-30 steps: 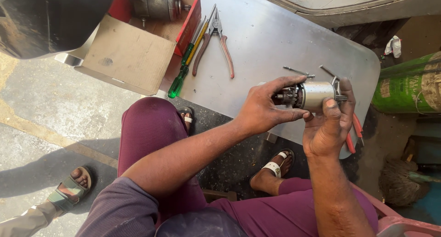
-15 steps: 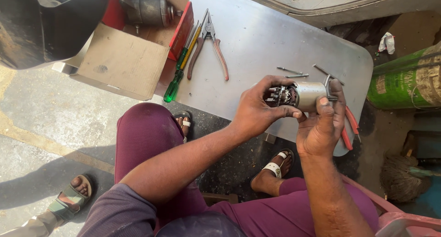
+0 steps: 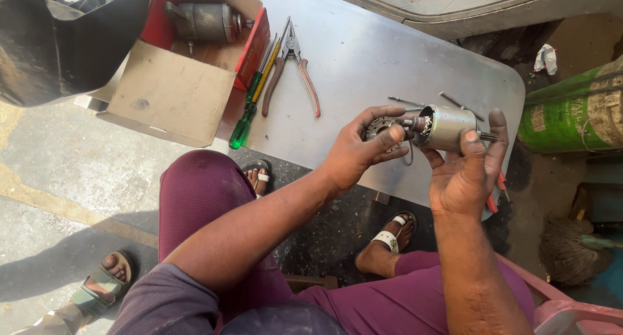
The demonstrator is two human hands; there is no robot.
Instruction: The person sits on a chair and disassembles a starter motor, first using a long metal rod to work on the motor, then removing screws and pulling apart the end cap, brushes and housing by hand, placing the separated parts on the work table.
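The right hand [image 3: 464, 173] is wrapped around a silver cylindrical motor housing [image 3: 448, 127], held above the near edge of the metal table [image 3: 363, 56]. Its shaft [image 3: 488, 136] pokes out by the fingers. The left hand [image 3: 357, 154] pinches a round end plate [image 3: 378, 125], touching the housing's open end, where copper windings show.

The left hand [image 3: 354, 154] is now away from the motor body [image 3: 448, 127] and holds a round end plate [image 3: 379, 126], which a second ago sat closed against the body. A gap shows between them (the shaft end with copper parts is visible there). The right hand [image 3: 468, 169] now grips the body lower.
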